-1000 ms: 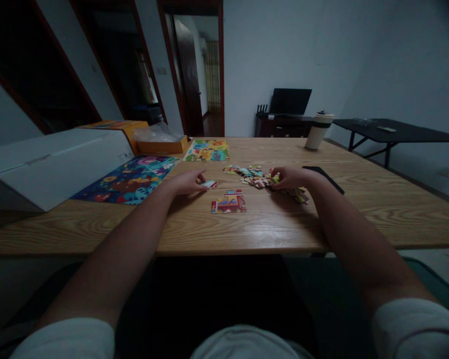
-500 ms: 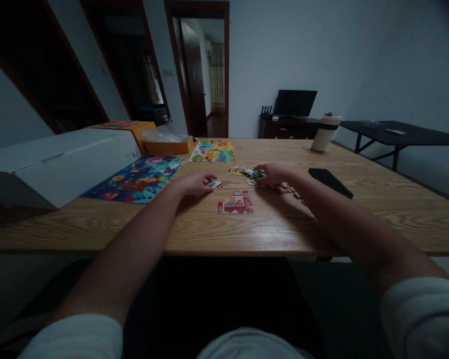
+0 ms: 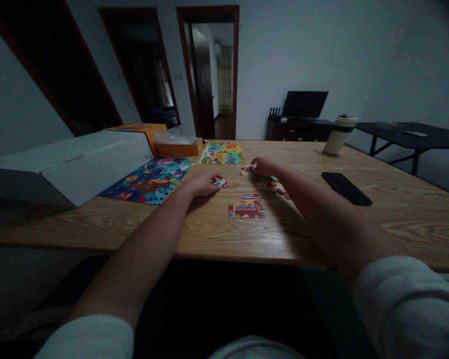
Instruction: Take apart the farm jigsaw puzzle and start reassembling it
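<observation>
My left hand (image 3: 206, 183) is closed, pinching a small light-coloured puzzle piece (image 3: 220, 183) with a red edge just above the table. Farther right, my right hand (image 3: 266, 166) reaches to the far-left end of a loose pile of puzzle pieces (image 3: 271, 184). Its fingertips are closed on a puzzle piece (image 3: 252, 167) there, and the forearm hides part of the pile. Nearer to me, between both arms, several joined pieces form a red and yellow puzzle section (image 3: 247, 208) lying flat.
On the left lie a dark blue picture sheet (image 3: 149, 180), a long white box (image 3: 97, 162) and an orange box (image 3: 179, 147) with clear plastic. A yellow-green picture sheet (image 3: 222, 152) is at the back. To the right are a black phone-like slab (image 3: 346, 188) and a cream tumbler (image 3: 338, 135).
My right hand has moved left and away from me, from the middle of the pile to its far-left end. My left hand still holds its piece. The view has shifted slightly.
</observation>
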A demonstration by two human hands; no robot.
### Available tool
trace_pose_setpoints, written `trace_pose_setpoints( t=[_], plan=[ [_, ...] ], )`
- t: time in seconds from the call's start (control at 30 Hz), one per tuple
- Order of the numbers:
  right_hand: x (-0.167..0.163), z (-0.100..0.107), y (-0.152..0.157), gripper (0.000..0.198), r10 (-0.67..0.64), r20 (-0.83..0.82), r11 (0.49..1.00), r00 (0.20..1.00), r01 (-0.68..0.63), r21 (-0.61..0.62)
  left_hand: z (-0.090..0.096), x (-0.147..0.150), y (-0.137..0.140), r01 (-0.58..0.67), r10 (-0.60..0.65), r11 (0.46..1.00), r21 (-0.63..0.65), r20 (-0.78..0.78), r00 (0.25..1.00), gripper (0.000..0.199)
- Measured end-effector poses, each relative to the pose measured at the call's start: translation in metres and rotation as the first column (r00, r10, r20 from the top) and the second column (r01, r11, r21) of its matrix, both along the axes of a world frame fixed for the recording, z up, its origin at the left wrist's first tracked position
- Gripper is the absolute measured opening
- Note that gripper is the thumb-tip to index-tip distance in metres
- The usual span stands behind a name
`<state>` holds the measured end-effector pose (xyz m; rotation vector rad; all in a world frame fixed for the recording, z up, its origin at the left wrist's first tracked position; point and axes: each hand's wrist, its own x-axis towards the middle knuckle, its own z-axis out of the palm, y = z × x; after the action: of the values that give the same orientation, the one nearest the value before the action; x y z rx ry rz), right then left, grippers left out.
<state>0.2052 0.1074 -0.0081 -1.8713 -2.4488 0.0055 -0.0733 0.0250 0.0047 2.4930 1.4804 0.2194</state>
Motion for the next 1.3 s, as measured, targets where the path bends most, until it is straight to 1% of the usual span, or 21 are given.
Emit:
trace_pose_setpoints(
  t=[0.13, 0.2, 0.27, 0.33, 0.43, 0.5, 0.57, 0.67, 0.8, 0.93, 1.1, 1.17, 1.23, 1.3],
  plan=[
    [0.007, 0.002, 0.000, 0.051, -0.072, -0.030, 0.990, 0.997, 0.075, 0.116, -0.001, 0.000, 0.001, -0.023, 0.023, 1.000, -0.019, 0.025, 0.999, 0.045],
    [0.011, 0.002, 0.000, 0.050, -0.103, -0.043, 0.983, 0.994, 0.108, 0.146, -0.001, 0.001, 0.000, -0.025, 0.026, 0.999, -0.028, 0.033, 0.999, 0.046],
    [0.013, 0.002, -0.001, 0.048, -0.103, -0.008, 0.987, 0.995, 0.104, 0.120, -0.001, 0.001, 0.000, -0.027, 0.028, 0.999, -0.036, 0.033, 0.999, 0.046],
    [0.012, 0.001, -0.004, 0.045, -0.076, 0.043, 0.994, 0.996, 0.073, 0.078, -0.001, 0.001, 0.001, -0.034, 0.035, 0.999, -0.033, 0.026, 0.999, 0.046],
    [0.004, 0.002, -0.009, 0.039, 0.035, 0.077, 0.999, 0.996, -0.036, 0.022, -0.001, 0.001, 0.002, -0.015, 0.015, 1.000, -0.021, 0.021, 1.000, 0.046],
    [-0.005, 0.003, -0.011, 0.038, 0.124, 0.076, 0.992, 0.989, -0.123, -0.021, -0.001, 0.000, 0.002, 0.009, -0.009, 1.000, -0.024, 0.020, 1.000, 0.046],
    [-0.014, 0.003, -0.012, 0.037, 0.178, 0.074, 0.983, 0.981, -0.175, -0.057, 0.000, 0.000, 0.001, 0.014, -0.013, 0.999, -0.036, 0.017, 1.000, 0.046],
    [-0.023, 0.004, -0.014, 0.036, 0.193, 0.070, 0.979, 0.979, -0.188, -0.074, 0.001, 0.001, -0.003, -0.004, 0.004, 0.999, -0.046, 0.015, 1.000, 0.047],
    [-0.025, 0.004, -0.019, 0.042, 0.213, 0.047, 0.973, 0.976, -0.208, -0.098, 0.002, 0.002, -0.003, 0.015, -0.014, 0.999, -0.050, 0.027, 1.000, 0.045],
    [-0.018, 0.004, -0.025, 0.044, 0.265, 0.009, 0.958, 0.964, -0.262, -0.121, 0.000, 0.002, 0.000, 0.006, -0.005, 0.999, -0.050, 0.020, 1.000, 0.046],
    [-0.007, 0.002, -0.033, 0.046, 0.292, 0.029, 0.945, 0.956, -0.283, -0.161, -0.001, 0.002, 0.001, 0.013, -0.011, 0.998, -0.065, 0.032, 0.999, 0.049],
    [-0.010, 0.003, -0.039, 0.044, 0.289, 0.073, 0.951, 0.955, -0.278, -0.134, -0.002, 0.001, 0.002, 0.009, -0.007, 0.997, -0.070, 0.028, 1.000, 0.049],
    [-0.017, 0.004, -0.047, 0.041, 0.273, 0.167, 0.962, 0.947, -0.265, -0.069, -0.003, 0.001, 0.004, 0.013, -0.012, 0.998, -0.067, 0.026, 1.000, 0.047],
    [-0.025, 0.006, -0.054, 0.041, 0.263, 0.274, 0.962, 0.925, -0.274, 0.005, -0.004, 0.001, 0.006, 0.023, -0.021, 0.998, -0.060, 0.035, 0.999, 0.047]
  ],
)
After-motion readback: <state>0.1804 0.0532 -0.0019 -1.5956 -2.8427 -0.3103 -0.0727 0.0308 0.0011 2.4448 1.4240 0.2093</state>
